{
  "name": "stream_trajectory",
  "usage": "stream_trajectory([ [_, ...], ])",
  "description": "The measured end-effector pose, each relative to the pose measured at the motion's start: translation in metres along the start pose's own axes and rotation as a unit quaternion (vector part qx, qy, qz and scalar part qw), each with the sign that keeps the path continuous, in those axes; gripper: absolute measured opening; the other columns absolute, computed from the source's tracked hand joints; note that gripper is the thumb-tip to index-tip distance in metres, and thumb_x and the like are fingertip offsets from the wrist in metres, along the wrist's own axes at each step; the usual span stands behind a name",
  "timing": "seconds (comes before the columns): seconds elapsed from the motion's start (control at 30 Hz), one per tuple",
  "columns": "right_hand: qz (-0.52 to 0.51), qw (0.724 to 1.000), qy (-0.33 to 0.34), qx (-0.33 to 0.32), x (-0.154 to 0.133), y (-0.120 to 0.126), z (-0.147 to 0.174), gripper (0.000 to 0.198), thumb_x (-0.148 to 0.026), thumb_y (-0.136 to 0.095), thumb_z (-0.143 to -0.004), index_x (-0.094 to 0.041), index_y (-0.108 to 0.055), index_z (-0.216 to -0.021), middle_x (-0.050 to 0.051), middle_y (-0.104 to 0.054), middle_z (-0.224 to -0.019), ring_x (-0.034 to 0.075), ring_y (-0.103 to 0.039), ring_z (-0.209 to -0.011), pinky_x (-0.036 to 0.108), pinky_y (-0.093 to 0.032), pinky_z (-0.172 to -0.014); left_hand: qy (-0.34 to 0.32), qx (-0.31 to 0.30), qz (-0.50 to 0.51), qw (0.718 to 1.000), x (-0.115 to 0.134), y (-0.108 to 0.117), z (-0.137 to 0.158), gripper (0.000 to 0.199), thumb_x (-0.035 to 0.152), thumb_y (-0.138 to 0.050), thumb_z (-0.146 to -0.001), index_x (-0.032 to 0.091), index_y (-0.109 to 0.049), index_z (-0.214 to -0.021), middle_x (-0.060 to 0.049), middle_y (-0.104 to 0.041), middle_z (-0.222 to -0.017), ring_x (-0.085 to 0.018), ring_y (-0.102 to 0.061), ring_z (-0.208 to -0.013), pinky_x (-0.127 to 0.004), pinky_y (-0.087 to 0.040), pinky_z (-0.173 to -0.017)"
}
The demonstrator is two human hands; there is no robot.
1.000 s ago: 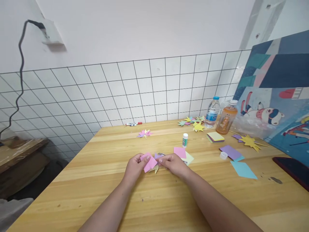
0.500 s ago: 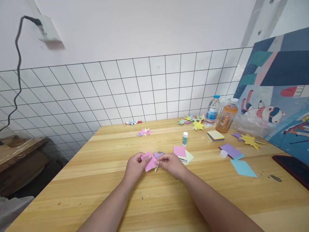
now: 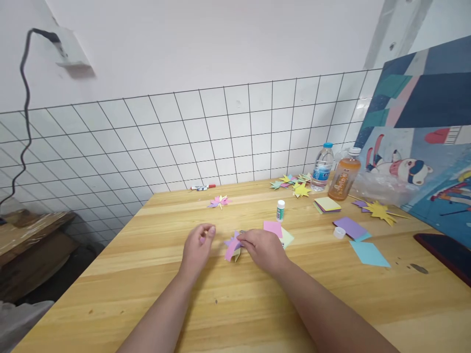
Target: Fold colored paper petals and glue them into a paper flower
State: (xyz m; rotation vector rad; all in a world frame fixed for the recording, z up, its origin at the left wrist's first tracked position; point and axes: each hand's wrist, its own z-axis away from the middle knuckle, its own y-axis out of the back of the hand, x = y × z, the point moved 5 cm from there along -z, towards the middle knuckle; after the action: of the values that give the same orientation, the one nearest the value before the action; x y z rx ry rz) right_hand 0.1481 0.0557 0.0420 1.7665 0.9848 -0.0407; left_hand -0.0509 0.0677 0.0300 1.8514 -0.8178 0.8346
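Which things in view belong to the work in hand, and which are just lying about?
Likely part of the work:
pink paper, pinched by the right hand
glue stick
blue sheet

Apparently just lying about:
water bottle
orange bottle
markers

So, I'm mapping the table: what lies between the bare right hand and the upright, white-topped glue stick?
In the head view, a flat pink paper square lies between the right hand and the glue stick.
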Motion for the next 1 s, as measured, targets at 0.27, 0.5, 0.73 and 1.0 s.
stream_trajectory([
  [0.27,0.014,0.994,0.102,0.048,-0.013,0.008,0.006,0.029,-0.020,-0.042,-0.092,-0.031,-0.065,-0.105,-0.002,-0.068,-0.106,0.011,-0.060,-0.098,0.021,-0.041,-0.084,0.048,-0.243,0.212,0.946,0.024,-0.038,0.027,0.036,0.053,-0.060,-0.073,0.017,-0.066,-0.072,-0.004,-0.064,-0.067,-0.020,-0.058,-0.068,-0.029,-0.043,-0.068],
  [0.5,-0.193,0.976,-0.097,0.031,0.012,-0.009,-0.002,0.031,-0.029,-0.045,-0.088,-0.025,-0.063,-0.113,0.003,-0.068,-0.103,0.016,-0.063,-0.088,0.026,-0.048,-0.075,0.128,-0.190,0.250,0.941,0.013,-0.037,0.022,0.037,0.050,-0.072,-0.062,0.016,-0.063,-0.074,-0.002,-0.063,-0.063,-0.013,-0.054,-0.056,-0.023,-0.039,-0.054],
  [0.73,-0.359,0.920,-0.147,-0.053,0.025,-0.028,-0.005,0.032,-0.044,-0.057,-0.079,-0.019,-0.073,-0.091,0.005,-0.072,-0.087,0.020,-0.065,-0.081,0.030,-0.049,-0.073,0.087,-0.197,0.181,0.960,0.013,-0.039,0.024,0.032,0.047,-0.069,-0.065,0.016,-0.065,-0.073,-0.001,-0.062,-0.060,-0.012,-0.051,-0.054,-0.021,-0.037,-0.051],
  [1.0,-0.334,0.928,-0.157,-0.045,0.033,-0.034,-0.004,0.025,-0.040,-0.063,-0.073,-0.019,-0.074,-0.082,0.005,-0.073,-0.083,0.020,-0.066,-0.077,0.028,-0.048,-0.068,0.045,-0.200,0.119,0.971,0.007,-0.042,0.024,0.030,0.047,-0.066,-0.068,0.018,-0.067,-0.074,-0.001,-0.064,-0.065,-0.015,-0.053,-0.058,-0.022,-0.037,-0.054],
])
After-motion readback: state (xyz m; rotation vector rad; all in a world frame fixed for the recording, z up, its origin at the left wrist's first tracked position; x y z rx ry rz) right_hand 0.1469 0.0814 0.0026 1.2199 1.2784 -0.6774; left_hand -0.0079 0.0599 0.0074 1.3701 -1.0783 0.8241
